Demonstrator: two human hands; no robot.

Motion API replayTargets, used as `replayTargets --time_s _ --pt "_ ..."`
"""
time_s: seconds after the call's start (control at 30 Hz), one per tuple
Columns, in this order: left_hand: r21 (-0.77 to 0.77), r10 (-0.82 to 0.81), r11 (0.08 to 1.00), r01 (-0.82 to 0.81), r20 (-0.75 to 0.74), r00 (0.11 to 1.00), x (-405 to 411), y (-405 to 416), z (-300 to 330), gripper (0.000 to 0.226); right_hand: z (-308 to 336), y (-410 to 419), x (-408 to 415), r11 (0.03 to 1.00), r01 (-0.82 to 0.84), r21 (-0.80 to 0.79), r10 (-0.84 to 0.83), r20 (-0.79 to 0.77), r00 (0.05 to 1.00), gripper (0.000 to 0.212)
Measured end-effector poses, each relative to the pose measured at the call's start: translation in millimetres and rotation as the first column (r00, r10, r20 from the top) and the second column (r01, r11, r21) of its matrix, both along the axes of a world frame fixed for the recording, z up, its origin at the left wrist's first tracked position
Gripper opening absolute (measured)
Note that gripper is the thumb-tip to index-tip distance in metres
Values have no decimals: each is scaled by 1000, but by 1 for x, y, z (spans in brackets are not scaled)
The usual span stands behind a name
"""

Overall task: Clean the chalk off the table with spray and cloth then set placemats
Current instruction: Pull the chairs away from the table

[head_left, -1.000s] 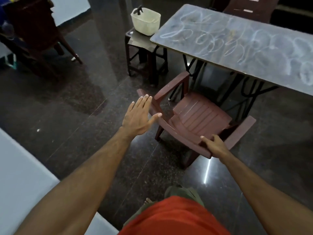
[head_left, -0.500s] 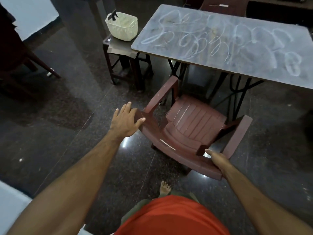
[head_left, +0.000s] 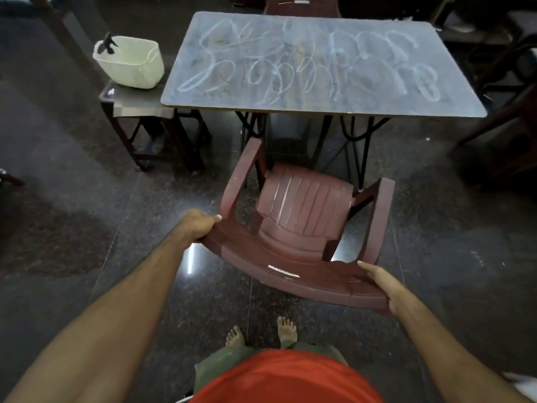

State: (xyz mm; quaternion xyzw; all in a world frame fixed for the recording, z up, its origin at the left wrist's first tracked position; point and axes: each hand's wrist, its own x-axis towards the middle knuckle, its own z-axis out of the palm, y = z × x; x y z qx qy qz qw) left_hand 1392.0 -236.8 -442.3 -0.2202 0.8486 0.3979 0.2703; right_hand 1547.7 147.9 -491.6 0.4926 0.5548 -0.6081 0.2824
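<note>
Table: covered in white chalk scribbles — stood beyond the chair.
Chair: brown plastic, faced toward the table, its backrest gripped at both ends.
Left hand: curled round the backrest's left corner.
Right hand: wrapped over the right end.
Basket: pale, set on a stool — left of the table.

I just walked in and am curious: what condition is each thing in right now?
Grey rectangular table: covered in white chalk scribbles, not yet cleaned.
Brown plastic armchair: in front of the table, gripped by its backrest.
Left hand: fingers curled round the backrest's left end.
Right hand: holds the backrest's right end.
Cream plastic basket: on a dark side stool, something black sticking out.
</note>
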Motion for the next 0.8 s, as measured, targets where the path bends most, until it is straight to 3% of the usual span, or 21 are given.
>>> replayTargets --time_s 0.13,0.3,0.5,0.67,0.8 --pt "79 -44 996 36 105 994 -11 -3 -4 19 13 -6 0 999 34 14 -34 17 999 32" --pt "185 -91 982 42 266 960 -21 -8 -14 20 20 -9 0 989 -107 98 93 140 986 40" --pt "234 -78 972 -11 367 927 -30 -7 -17 12 18 -12 -3 952 -182 245 139 182 973 26" --pt "261 -92 965 -31 447 890 -34 -6 -21 18 7 -5 -7 953 -216 214 169 216 962 34" --pt "271 -112 962 -30 491 864 -38 -8 -22 31 0 -1 -17 962 -254 97 235 179 956 34"
